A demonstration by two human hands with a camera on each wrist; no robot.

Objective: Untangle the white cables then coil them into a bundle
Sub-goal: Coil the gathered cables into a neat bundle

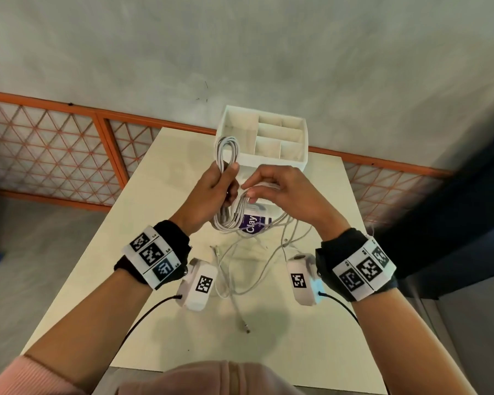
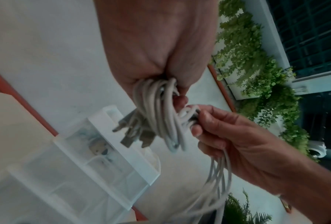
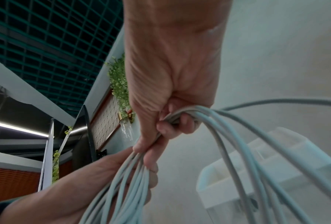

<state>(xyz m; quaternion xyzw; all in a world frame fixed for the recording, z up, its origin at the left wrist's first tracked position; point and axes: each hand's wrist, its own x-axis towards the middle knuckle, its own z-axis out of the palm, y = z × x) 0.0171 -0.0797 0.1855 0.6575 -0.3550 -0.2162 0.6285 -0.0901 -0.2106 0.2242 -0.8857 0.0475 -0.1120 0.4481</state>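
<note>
My left hand [image 1: 226, 183] grips a coil of white cables [image 1: 226, 151] held above the table; loops stick out above the fist and hang below it. In the left wrist view the coil [image 2: 157, 106] runs through the left hand [image 2: 170, 84], with metal USB plugs [image 2: 130, 134] poking out. My right hand [image 1: 250, 191] pinches several strands right beside the left fist. The right wrist view shows those strands [image 3: 228, 136] passing through the right hand [image 3: 166, 125] and down across the left hand [image 3: 84, 189]. More white cable [image 1: 240, 269] lies loose and tangled on the table below.
A white divided organizer box [image 1: 303, 143] stands at the table's far edge, just behind the hands. A purple-labelled packet [image 1: 253, 225] lies under the hanging loops. The cream table [image 1: 154, 195] is small, with floor on both sides and an orange-framed lattice panel [image 1: 54, 143] behind.
</note>
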